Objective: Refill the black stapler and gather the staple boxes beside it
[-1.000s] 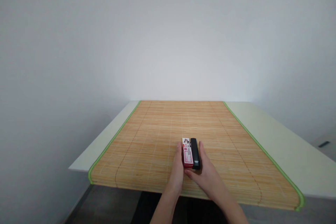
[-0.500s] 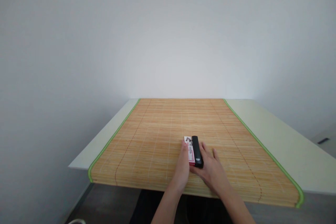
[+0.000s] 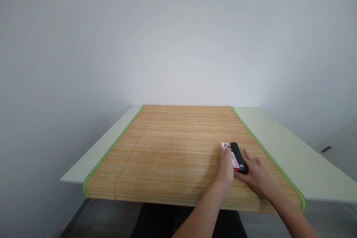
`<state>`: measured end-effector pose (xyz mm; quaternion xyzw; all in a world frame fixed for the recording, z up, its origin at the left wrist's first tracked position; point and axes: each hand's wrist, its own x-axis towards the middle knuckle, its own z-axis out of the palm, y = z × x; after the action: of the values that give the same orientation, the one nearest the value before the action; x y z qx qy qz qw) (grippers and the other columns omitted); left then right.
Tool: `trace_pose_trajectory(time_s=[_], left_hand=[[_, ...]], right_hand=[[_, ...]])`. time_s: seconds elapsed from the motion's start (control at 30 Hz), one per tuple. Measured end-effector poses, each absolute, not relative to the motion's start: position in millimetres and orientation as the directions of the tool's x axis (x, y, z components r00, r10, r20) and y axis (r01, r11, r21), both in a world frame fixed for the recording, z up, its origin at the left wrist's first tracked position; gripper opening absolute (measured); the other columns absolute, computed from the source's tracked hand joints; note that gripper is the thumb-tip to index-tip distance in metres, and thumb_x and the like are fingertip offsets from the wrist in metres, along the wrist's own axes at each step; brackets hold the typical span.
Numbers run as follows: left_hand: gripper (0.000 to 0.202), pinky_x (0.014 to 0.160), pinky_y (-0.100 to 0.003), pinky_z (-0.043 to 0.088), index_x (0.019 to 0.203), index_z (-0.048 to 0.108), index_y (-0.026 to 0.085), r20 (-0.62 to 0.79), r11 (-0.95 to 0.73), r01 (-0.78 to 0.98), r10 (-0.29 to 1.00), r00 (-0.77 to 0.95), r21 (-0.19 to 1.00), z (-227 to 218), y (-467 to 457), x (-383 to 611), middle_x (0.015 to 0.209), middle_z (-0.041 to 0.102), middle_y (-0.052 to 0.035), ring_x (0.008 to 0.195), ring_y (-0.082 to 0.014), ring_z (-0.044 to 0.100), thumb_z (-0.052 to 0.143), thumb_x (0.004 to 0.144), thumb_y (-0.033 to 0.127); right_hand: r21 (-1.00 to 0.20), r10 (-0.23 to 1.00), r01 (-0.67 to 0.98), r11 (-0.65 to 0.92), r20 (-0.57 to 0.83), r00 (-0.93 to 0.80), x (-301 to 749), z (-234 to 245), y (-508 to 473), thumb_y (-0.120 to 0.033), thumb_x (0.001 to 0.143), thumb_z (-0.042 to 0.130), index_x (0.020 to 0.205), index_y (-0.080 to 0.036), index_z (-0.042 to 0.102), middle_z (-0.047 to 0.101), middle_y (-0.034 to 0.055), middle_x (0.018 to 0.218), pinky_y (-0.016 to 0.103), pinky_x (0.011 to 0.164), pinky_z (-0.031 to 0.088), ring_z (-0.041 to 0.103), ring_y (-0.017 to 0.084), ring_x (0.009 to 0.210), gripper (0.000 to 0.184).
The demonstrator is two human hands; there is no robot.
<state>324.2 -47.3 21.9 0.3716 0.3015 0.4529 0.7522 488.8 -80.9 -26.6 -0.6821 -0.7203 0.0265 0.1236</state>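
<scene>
A small white box with a red-pink edge and a dark picture on its top lies on the mat, right of the middle. Close along its right side lies a long black stapler with pale lettering at its near end. My left hand holds the box from the left, its fingers along the side and over the top edge. My right hand is against the stapler's right side, thumb at the near end and some fingers apart on the mat. The undersides of both items are hidden.
A bamboo mat with green edging covers the middle of a white table and hangs over its front edge. White walls stand behind and at the sides. My dark-clothed legs are under the table.
Both hands have moved to the right across the mat, and the box and stapler have moved with them, side by side. The view has shifted slightly.
</scene>
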Motion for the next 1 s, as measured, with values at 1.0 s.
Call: trace_pose_trajectory(time_s=[1.0], left_hand=[[0.075, 0.128, -0.041, 0.019, 0.149, 0.051, 0.011, -0.090, 0.288, -0.284, 0.830, 0.551, 0.914, 28.8, -38.1, 337.5, 0.154, 0.049, -0.0125, 0.149, -0.0276, 0.036, 0.023, 0.102, 0.063]], right_hand=[[-0.269, 0.983, 0.962, 0.049, 0.186, 0.002, 523.2, -16.9, -79.2, -0.070, 0.082, 0.062, 0.154, -0.025, 0.043, 0.043, 0.0092, 0.159, 0.057, 0.121, 0.029, 0.040, 0.040, 0.145, 0.086]])
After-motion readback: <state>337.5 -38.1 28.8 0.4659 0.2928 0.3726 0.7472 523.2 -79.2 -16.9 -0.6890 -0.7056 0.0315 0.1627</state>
